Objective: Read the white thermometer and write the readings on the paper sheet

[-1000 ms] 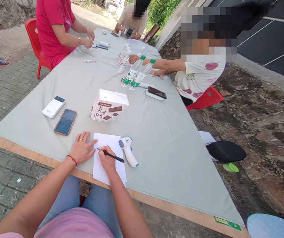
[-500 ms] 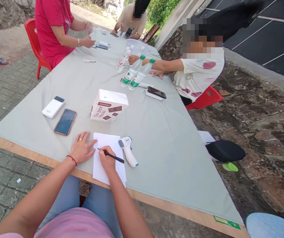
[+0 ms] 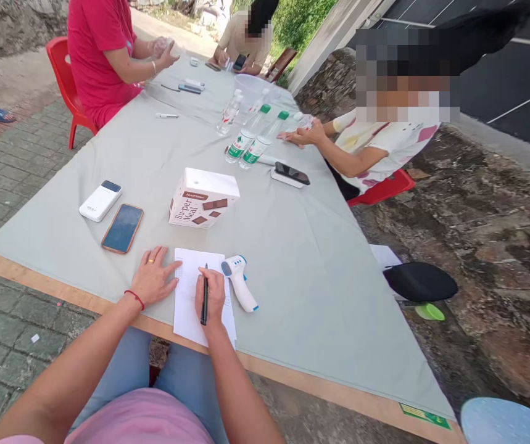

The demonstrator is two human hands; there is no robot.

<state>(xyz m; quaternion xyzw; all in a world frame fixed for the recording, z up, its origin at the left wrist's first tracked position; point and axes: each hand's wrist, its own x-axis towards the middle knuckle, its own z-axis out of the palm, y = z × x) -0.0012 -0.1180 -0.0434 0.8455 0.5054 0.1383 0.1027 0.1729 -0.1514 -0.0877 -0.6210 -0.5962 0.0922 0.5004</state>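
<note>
My left hand [image 3: 156, 277] lies flat with its fingers spread, the fingertips touching the left edge of a white sheet of paper [image 3: 186, 317]. Over the paper, my right hand [image 3: 211, 295] is closed around a black pen [image 3: 205, 299], whose tip points away from me. To the right of the sheet lies a white and blue infrared thermometer [image 3: 240, 283]. Behind the paper stands a white box with brown print [image 3: 204, 197]. A phone in an orange-brown case [image 3: 123, 228] and a white power bank [image 3: 100, 200] rest to the left.
Two water bottles with green caps [image 3: 253, 139] stand mid-table, near a dark phone on a white box [image 3: 291, 174]. Three people sit farther along the cloth-covered table [image 3: 329, 296]. A blue stool [image 3: 508, 422] is at the lower right.
My right hand has shifted slightly right over the paper, and the pen has turned more upright. The person on the right has drawn their arms back and now holds a clear bottle.
</note>
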